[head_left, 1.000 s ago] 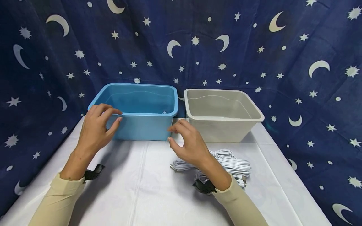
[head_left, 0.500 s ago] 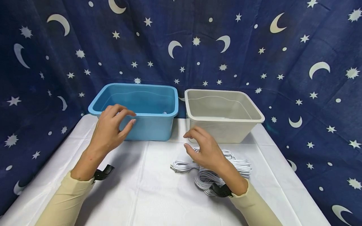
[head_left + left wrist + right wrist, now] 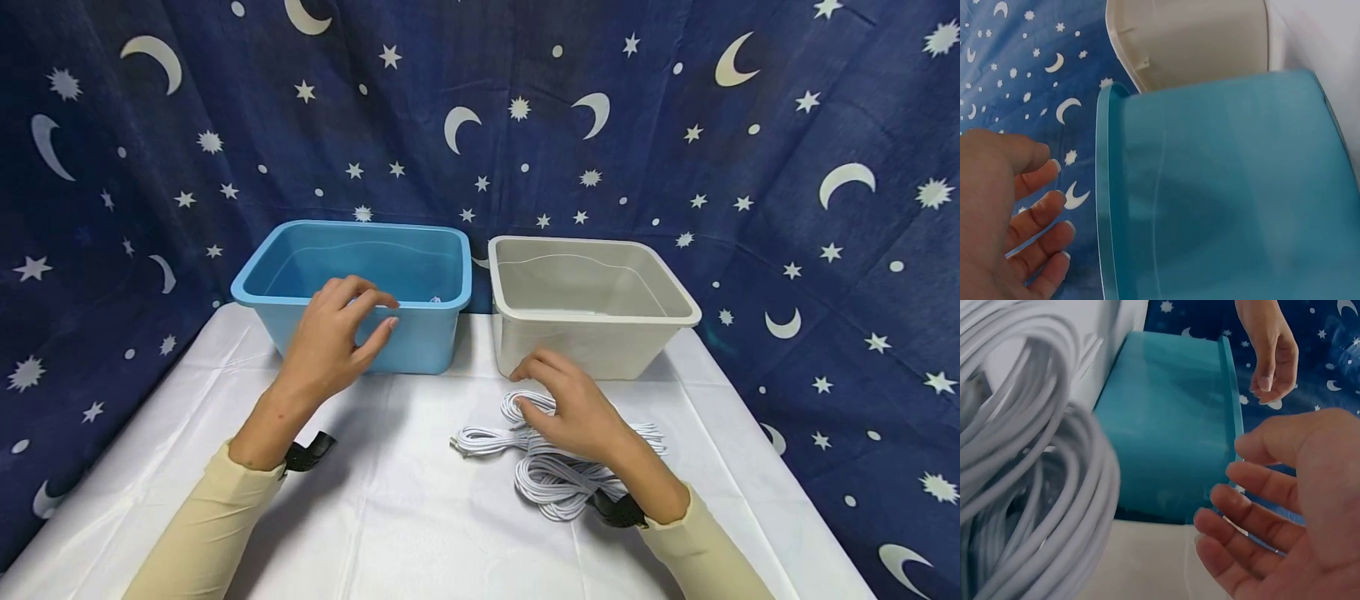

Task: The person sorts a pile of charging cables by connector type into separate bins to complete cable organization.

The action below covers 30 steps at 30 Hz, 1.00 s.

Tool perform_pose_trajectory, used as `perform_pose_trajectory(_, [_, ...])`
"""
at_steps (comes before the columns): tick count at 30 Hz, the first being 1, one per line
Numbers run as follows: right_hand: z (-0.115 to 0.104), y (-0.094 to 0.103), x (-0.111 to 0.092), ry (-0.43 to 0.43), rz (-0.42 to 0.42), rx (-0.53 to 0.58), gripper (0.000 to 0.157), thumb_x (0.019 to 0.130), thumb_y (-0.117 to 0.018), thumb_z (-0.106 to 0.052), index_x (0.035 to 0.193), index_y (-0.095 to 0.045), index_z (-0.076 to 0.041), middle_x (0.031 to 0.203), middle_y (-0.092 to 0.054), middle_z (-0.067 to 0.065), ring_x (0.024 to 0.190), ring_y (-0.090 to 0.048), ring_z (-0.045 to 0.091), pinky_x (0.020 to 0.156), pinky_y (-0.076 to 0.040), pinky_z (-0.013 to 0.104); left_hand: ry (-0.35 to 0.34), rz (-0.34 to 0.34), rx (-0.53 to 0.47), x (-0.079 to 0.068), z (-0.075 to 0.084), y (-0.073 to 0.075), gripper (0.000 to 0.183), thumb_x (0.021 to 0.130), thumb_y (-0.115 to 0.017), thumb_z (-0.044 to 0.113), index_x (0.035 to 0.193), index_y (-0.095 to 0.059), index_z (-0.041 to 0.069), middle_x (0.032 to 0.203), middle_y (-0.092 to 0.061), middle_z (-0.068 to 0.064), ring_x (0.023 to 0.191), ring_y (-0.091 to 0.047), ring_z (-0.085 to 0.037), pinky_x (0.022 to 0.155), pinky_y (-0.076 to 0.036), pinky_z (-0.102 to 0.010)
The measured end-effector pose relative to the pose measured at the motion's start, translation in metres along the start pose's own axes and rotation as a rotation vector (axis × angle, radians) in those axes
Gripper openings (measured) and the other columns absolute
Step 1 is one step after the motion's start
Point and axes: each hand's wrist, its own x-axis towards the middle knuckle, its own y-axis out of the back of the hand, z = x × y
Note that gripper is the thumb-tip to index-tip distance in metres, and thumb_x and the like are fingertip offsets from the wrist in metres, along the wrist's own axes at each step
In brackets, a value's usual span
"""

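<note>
My left hand (image 3: pixel 330 342) hovers in front of the blue bin (image 3: pixel 427 342), fingers loosely bent and holding nothing. In the left wrist view its fingers stand apart from the bin's rim (image 3: pixel 1105 206). Over a pile of coiled white cables (image 3: pixel 558 483) hangs my right hand (image 3: pixel 573 412), thumb and fingers parted with nothing between them. Up close in the right wrist view, the cable loops (image 3: pixel 1029 456) lie to the left of the relaxed fingers (image 3: pixel 1241 550). Part of the pile is hidden beneath that hand and wrist. A small clear item (image 3: pixel 436 299) shows inside the blue bin.
A beige bin (image 3: pixel 592 346) stands right of the blue one, a narrow gap between them. Both rest on a white cloth-covered table (image 3: pixel 420 517). A dark blue curtain (image 3: pixel 525 75) with moons and stars hangs behind and at both sides.
Both hands have moved to the right, the left along the front of the blue bin, the right from the gap between the bins to over the cables. More cable loops now show.
</note>
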Motion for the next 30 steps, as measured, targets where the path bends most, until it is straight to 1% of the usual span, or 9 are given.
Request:
perform_pose_trajectory(8, [0.013,0.006,-0.014,0.049,-0.063,0.010,0.023,0.091,-0.077,-0.011,0.114,-0.072,-0.014,0.114,-0.066,-0.006,0.109,-0.064,0.012,0.098,-0.053,0.036,-0.010,-0.040,-0.038,0.011,0.016,-0.017,0.019,0.099,-0.076,0.023,0.115,-0.077,0.013,0.112,-0.066,-0.006,0.106,-0.059,-0.030,0.091,-0.048,-0.050])
perform_pose_trajectory(11, [0.017,0.008,-0.019,0.053,-0.088,0.020,0.024,0.091,-0.077,-0.012,0.114,-0.071,-0.016,0.114,-0.066,-0.006,0.109,-0.064,0.013,0.096,-0.054,0.036,-0.023,-0.051,-0.059,0.014,0.019,-0.025,0.021,0.100,-0.075,0.024,0.117,-0.076,0.013,0.113,-0.066,-0.005,0.106,-0.059,-0.030,0.091,-0.049,-0.049])
perform_pose_trajectory(17, [0.024,0.013,-0.028,0.042,-0.124,0.018,0.025,0.092,-0.078,-0.015,0.116,-0.071,-0.020,0.117,-0.065,-0.010,0.110,-0.063,0.011,0.095,-0.054,0.035,-0.038,-0.073,-0.116,0.022,0.026,-0.041,0.021,0.101,-0.073,0.022,0.118,-0.075,0.011,0.114,-0.065,-0.007,0.105,-0.058,-0.028,0.090,-0.049,-0.045])
perform_pose_trajectory(23, [0.032,0.016,-0.038,0.061,-0.148,0.010,0.029,0.091,-0.079,-0.014,0.117,-0.070,-0.019,0.118,-0.065,-0.008,0.109,-0.064,0.012,0.094,-0.055,0.036,-0.053,-0.097,-0.126,0.029,0.035,-0.054,0.020,0.102,-0.072,0.021,0.120,-0.073,0.011,0.115,-0.064,-0.007,0.106,-0.057,-0.028,0.092,-0.049,-0.044])
perform_pose_trajectory(30, [0.036,0.023,-0.046,0.020,-0.207,0.015,0.030,0.090,-0.083,-0.017,0.117,-0.071,-0.015,0.119,-0.064,-0.010,0.110,-0.065,0.016,0.095,-0.055,0.037,-0.046,-0.112,-0.143,0.043,0.047,-0.072,0.021,0.103,-0.070,0.023,0.122,-0.073,0.013,0.121,-0.064,-0.005,0.114,-0.058,-0.027,0.096,-0.050,-0.043])
